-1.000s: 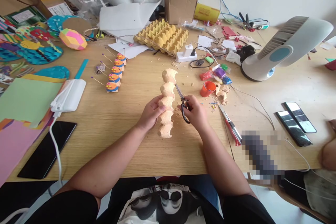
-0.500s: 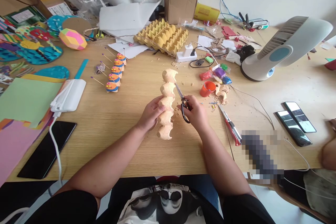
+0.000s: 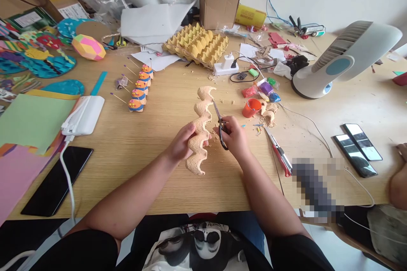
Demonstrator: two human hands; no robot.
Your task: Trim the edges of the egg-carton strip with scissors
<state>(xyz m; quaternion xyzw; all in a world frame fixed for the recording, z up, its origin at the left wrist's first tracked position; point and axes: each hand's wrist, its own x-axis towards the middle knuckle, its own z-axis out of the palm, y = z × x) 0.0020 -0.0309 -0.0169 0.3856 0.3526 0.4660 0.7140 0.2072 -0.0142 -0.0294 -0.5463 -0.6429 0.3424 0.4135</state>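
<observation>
My left hand [image 3: 183, 140] is closed on the middle of a peach-coloured egg carton strip [image 3: 199, 142], its thumb on the near face and fingertips showing at the right side. The strip is held lengthwise away from me, its scalloped edge facing right. In my right hand [image 3: 234, 136] are black-handled scissors [image 3: 224, 132], their blades pointing up and left with the tips at the strip's edge near its far end. Small peach crumbs lie beneath. Left of the strip stands a painted caterpillar [image 3: 140, 89] in orange and blue with sticks on it.
Right of my hands are an orange cup [image 3: 252, 108], clay packets [image 3: 266, 87], a red utility knife [image 3: 279, 152] and a white fan [image 3: 340, 61]. Yellow egg trays [image 3: 199, 44] lie behind. Phones [image 3: 356, 156] rest near another person's arm [image 3: 399, 182]; a power bank [image 3: 83, 115] sits left.
The strip has been turned in my left hand, so its scalloped side shows more and its near end has shifted left. The scissors remain at its right edge, slightly rotated.
</observation>
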